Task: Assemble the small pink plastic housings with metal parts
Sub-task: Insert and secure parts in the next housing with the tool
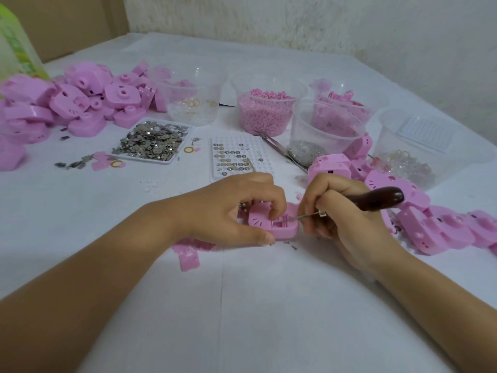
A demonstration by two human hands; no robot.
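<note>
A small pink housing [262, 222] lies on the white table near the middle. My left hand [231, 208] grips it, thumb at its front edge and fingers curled over its top. My right hand [341, 214] holds a tool with a dark wooden handle [382, 198]. The tool's thin metal tip [301, 217] points left into the open slot of the housing. A white tray of small metal parts [153, 141] sits further back on the left. A white grid tray [236, 157] behind my hands holds round metal discs.
Loose pink housings are heaped at the back left [67, 103] and along the right [443, 227]. Clear tubs [265, 109] with pink bits, rings and metal pieces line the back. Tweezers [279, 149] lie by a tub. Flat pink pieces [189, 254] lie under my left wrist.
</note>
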